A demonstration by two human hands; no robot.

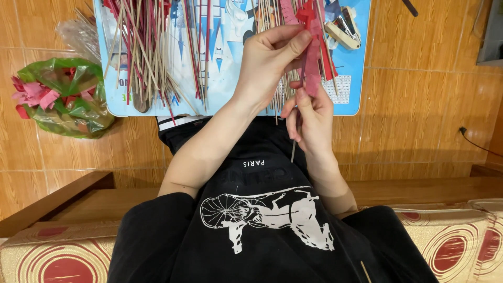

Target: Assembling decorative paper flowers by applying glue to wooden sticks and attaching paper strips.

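My left hand (267,57) pinches the upper end of a pink-red paper strip (313,65) between thumb and fingers. Just below it, my right hand (310,118) holds the strip's lower part together with a thin bamboo stick (293,152) that pokes down out of the fist. Both hands hover over the near edge of a blue board (348,78). On the board lie several bare bamboo sticks (141,52) and sticks wrapped in red paper.
A stapler (343,29) rests on the board's far right. A green plastic bag (63,97) of pink and red paper scraps sits on the orange tiled floor at left, with a clear bag (78,34) behind it. A black cable (474,141) lies at right.
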